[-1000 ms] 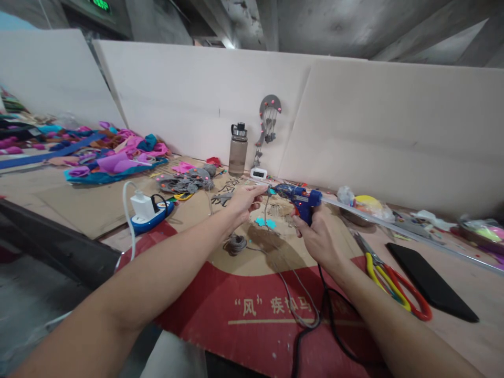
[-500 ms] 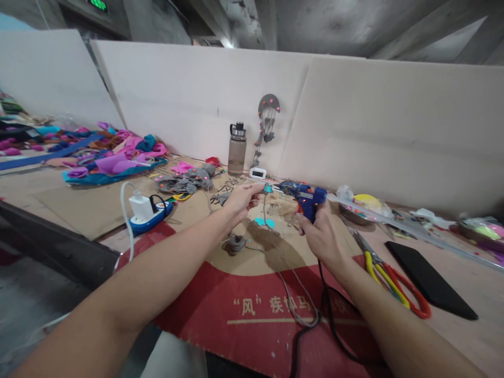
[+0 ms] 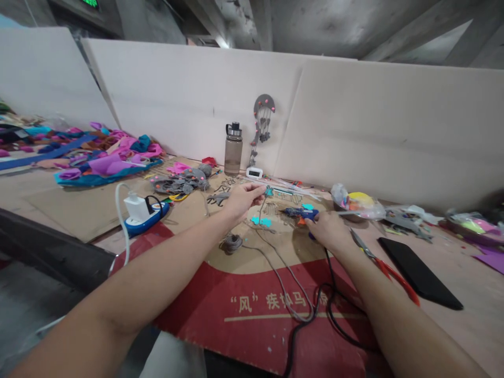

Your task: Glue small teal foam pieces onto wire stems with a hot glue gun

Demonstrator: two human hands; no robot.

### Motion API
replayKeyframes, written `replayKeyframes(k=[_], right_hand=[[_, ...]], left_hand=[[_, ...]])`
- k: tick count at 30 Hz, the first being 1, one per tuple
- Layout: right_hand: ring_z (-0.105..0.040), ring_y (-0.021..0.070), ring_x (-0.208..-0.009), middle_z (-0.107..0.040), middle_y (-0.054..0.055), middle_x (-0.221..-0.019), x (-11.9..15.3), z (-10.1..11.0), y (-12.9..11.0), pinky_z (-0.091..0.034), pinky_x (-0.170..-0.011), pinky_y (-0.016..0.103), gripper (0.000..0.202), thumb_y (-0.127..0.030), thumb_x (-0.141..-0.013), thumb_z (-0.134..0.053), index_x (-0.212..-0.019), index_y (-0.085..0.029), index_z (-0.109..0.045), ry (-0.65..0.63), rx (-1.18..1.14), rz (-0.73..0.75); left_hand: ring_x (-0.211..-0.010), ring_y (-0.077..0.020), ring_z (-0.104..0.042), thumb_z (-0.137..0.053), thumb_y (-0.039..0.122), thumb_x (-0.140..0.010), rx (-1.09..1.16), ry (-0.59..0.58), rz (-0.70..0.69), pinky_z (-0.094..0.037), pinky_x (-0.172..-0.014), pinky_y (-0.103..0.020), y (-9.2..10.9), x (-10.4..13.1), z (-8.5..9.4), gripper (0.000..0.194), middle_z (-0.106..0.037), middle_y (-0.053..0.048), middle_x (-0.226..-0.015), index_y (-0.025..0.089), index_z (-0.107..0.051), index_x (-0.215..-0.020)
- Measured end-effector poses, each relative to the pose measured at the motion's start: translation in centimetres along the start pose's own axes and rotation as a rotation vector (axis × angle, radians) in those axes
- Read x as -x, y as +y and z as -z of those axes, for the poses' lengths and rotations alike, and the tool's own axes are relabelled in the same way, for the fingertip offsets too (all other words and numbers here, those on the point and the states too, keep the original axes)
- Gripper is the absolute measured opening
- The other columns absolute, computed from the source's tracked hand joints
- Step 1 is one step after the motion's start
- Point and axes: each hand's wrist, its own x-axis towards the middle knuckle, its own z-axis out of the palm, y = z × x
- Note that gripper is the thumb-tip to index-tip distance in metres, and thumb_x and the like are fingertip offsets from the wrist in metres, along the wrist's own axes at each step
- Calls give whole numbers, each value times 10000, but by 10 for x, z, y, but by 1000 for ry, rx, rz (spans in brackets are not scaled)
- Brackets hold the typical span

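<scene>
Visibly, right hand [image 3: 328,230] holds glue gun [image 3: 300,212]; cardboard [image 3: 200,310] reads “风”.

One glue gun [image 3: 300,212], one bottle [image 3: 233,155], one phone [image 3: 419,273], two bowls [image 3: 357,217], one power strip [image 3: 137,228]

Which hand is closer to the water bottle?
Left. Your left hand, pinching a teal piece, is in front of the bottle; your right hand, at the glue gun, is farther right.

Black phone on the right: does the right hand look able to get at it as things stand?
Probably, once the right hand lets go of the glue gun: the black phone lies uncovered just beyond the scissors.
</scene>
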Motion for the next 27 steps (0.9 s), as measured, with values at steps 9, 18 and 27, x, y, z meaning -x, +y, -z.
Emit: replayKeyframes(k=[9,18,27], right_hand=[[-622,169,-855,-634,10,-922,23,-20,-94,-497,-788,336,428,-412,-679,-715,-941,-250,-418,-108,-955,-240],[-431,84,-493,-485,-125,-610,31,-21,-114,-385,-503,219,477,-289,-653,-748,-966,-277,-389,-136,-1204,-371],[-403,120,-622,-430,-41,-658,30,-14,-109,-333,-591,279,130,-311,-775,-615,-802,-184,-619,34,-636,-39]], left_hand=[[-617,-89,-546,-696,185,-752,-403,-51,-276,-423,-606,-213,2,19,-15,52,-665,-20,-692,139,-722,-755],[-666,-108,-568,-678,257,-775,-484,-33,-364,-445,-657,-245,0,23,-19,127,-677,-25,-741,136,-708,-792],[-536,-58,-482,-697,228,-779,-119,-118,-39,-378,-550,-209,-4,22,-23,133,-601,-3,-629,109,-650,-743]])
